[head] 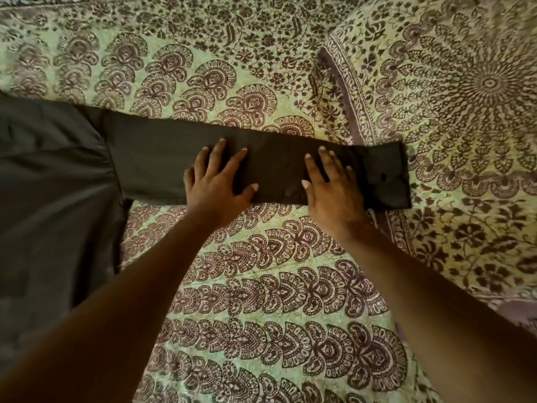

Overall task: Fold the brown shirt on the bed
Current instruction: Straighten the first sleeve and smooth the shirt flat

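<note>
The dark brown shirt (52, 181) lies flat on the bed, its body at the left edge of the view. One long sleeve (157, 158) stretches straight out to the right and ends in a buttoned cuff (386, 178). My left hand (218, 181) rests flat on the middle of the sleeve, fingers spread. My right hand (331, 184) presses flat on the sleeve just left of the cuff, fingers apart. Neither hand grips the cloth.
The bed is covered by a green sheet with a dark maroon paisley print (261, 286). A pillow in matching mandala print (465, 97) lies at the upper right, close to the cuff.
</note>
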Demonstrator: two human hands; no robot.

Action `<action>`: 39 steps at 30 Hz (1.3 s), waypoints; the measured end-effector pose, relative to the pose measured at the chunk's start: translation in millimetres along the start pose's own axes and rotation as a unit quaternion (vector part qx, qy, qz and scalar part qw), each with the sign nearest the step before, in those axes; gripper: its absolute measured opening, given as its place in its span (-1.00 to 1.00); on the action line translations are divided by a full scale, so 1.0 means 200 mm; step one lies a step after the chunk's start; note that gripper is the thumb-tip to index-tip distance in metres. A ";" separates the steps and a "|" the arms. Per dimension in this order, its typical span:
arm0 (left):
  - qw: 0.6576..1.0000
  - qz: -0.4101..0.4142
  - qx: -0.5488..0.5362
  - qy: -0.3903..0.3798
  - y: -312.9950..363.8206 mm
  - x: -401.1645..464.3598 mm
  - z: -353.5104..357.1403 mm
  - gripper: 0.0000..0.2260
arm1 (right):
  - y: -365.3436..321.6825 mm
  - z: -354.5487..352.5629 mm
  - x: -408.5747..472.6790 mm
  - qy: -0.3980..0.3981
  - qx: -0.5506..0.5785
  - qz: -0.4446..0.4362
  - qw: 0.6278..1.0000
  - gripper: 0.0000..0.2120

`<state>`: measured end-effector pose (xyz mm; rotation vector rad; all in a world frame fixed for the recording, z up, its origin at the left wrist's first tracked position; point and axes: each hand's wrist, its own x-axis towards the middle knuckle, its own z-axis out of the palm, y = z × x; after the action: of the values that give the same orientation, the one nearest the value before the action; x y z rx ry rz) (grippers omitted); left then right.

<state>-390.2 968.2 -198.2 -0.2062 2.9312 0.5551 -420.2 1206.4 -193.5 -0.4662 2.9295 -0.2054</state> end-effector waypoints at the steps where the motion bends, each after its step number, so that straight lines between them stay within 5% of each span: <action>1: 1.000 0.002 -0.020 -0.007 -0.01 0.01 -0.03 -0.34 | 0.00 0.00 0.01 0.009 0.014 0.028 0.999 -0.46; 5: 0.980 -0.046 -0.191 0.039 -0.10 0.02 -0.18 -0.52 | -0.20 -0.06 0.11 0.082 0.069 0.080 0.991 -0.50; 12: 0.973 -0.161 0.025 0.165 -0.54 -0.30 -0.30 -0.58 | -0.85 0.08 0.17 0.019 0.091 -0.138 0.986 -0.48; 14: 0.973 -0.188 0.003 0.130 -0.66 -0.37 -0.29 -0.58 | -0.91 0.14 0.16 0.007 0.062 -0.117 0.991 -0.46; 19: 0.977 -0.078 -0.163 0.114 -0.92 -0.52 -0.33 -0.65 | -1.01 0.14 0.20 0.017 0.062 0.138 0.988 -0.38; 23: 0.990 -0.075 -0.072 0.097 -1.11 -0.64 -0.33 -0.60 | -1.25 0.15 0.15 0.096 0.022 -0.007 0.995 -0.45; 28: 0.999 -0.032 -0.031 0.019 -1.21 -0.74 -0.32 -0.46 | -1.48 0.28 0.05 0.020 0.019 -0.176 0.984 -0.47; 33: 1.000 -0.020 -0.012 -0.006 -1.22 -0.75 -0.32 -0.39 | -1.49 0.30 -0.03 0.058 0.083 0.000 0.995 -0.54; 36: 1.000 -0.014 -0.012 -0.020 -1.23 -0.79 -0.33 -0.32 | -1.55 0.27 -0.18 0.095 0.143 0.002 0.985 -0.66; 39: 0.999 -0.003 -0.016 -0.035 -1.25 -0.85 -0.34 -0.25 | -1.62 0.26 -0.30 0.049 0.267 0.028 0.962 -0.68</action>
<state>-192.1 729.8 -194.9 -0.1965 2.8538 0.5974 -258.3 914.0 -183.2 -0.2916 2.8027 -0.9993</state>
